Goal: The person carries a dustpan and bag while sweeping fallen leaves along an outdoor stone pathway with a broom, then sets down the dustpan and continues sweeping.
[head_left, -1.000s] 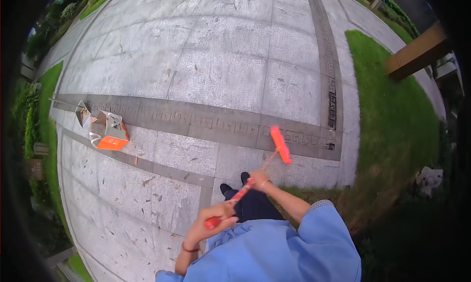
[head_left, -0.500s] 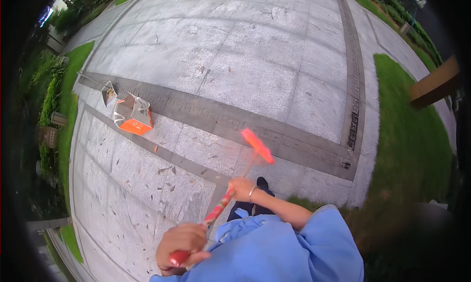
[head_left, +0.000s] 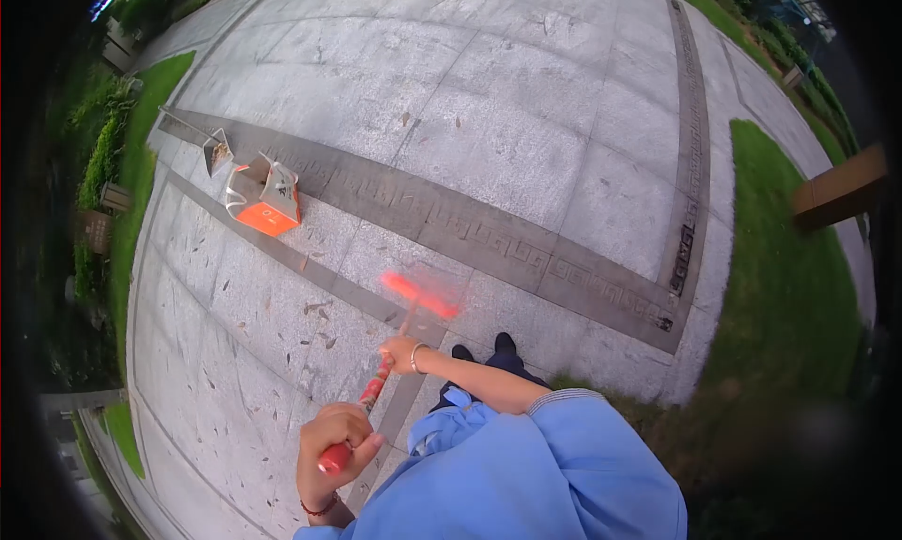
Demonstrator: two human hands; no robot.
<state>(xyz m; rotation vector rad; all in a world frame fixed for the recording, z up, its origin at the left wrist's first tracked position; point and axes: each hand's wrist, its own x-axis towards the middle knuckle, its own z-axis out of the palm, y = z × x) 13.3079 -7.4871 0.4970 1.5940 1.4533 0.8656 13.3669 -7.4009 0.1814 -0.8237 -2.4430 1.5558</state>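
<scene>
A broom with a red patterned handle [head_left: 374, 388] slants up from the lower middle to its orange-red head [head_left: 421, 296], which is blurred over the paving. Near the top end of the handle, my left hand [head_left: 335, 439] is wrapped round it, with the red tip poking out below the fingers. Further down the stick, my right hand [head_left: 402, 354] is closed round it, a bracelet at the wrist. Dry leaves [head_left: 318, 309] lie scattered on the slabs left of the broom.
An orange and white bag [head_left: 267, 202] stands open on the paving at the left. Beside it lies a long-handled dustpan [head_left: 218, 153] with debris in it. Grass [head_left: 785, 286] and a brown post [head_left: 839, 189] are at the right. My shoes [head_left: 505, 344] are just right of the broom.
The broom head has swept leftward over the paving, and my right hand has moved left with the stick. Both hands keep their hold. The camera view has shifted.
</scene>
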